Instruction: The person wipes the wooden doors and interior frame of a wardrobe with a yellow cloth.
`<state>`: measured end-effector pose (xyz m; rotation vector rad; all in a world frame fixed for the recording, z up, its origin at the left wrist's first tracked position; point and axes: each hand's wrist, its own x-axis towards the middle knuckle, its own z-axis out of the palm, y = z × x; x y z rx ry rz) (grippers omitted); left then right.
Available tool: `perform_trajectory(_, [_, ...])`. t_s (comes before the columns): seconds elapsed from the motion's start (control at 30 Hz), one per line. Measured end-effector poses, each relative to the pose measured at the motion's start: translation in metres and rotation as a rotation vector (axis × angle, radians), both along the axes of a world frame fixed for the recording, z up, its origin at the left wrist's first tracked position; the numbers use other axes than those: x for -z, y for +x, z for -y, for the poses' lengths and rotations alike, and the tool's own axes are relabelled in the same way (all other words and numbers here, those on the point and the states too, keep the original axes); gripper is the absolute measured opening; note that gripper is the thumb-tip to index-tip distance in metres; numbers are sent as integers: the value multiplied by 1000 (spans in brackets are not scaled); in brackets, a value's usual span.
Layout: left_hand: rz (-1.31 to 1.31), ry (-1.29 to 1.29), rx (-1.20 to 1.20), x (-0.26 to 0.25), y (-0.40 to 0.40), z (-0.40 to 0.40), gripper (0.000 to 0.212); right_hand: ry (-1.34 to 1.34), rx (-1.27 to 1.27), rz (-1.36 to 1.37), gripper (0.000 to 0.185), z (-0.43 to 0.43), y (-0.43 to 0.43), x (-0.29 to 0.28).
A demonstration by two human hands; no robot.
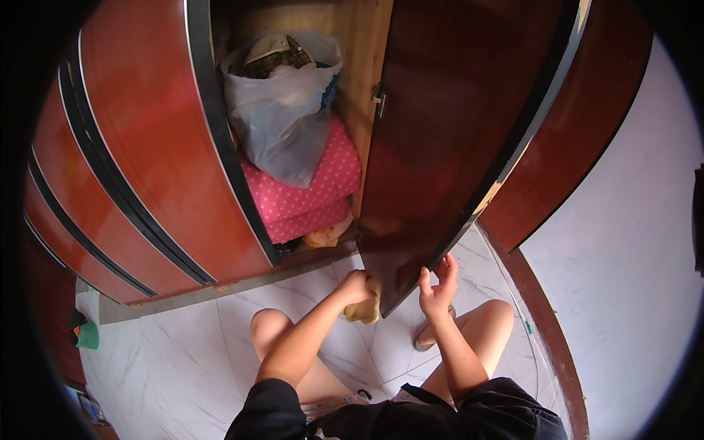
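Note:
My left hand (356, 287) grips a tan cloth (364, 311) at the bottom of an open wardrobe door (434, 137), by its dark, glossy inner face. Part of the cloth hangs below my fingers. My right hand (438, 291) is at the door's lower outer edge, thumb and fingers apart. Its fingertips meet the edge in the picture; how firmly they touch is unclear. Inside the wardrobe, a translucent plastic bag (283, 121) with clothing in it rests on folded pink polka-dot bedding (300, 206). A metal latch (379, 102) shows near the door's inner side.
Reddish-brown wardrobe panels (148, 137) with black and silver strips stand at left. Marble-patterned floor tiles (181, 357) lie around my bent legs. A white wall (616, 275) with a brown baseboard (550, 330) and a cable (531, 341) runs along the right. A green object (88, 335) is far left.

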<state>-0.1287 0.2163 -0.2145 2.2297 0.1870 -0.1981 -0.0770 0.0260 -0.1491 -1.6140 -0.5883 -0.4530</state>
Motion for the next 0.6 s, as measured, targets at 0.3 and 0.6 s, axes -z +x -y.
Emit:
perform_trajectory(0.3, [230, -913, -638, 3, 11, -58, 37, -37, -89, -63, 52, 25, 28, -8])
perform_trajectory(0.6, [1431, -228, 9, -356, 43, 3, 32, -22, -238, 81, 75, 35, 26, -118])
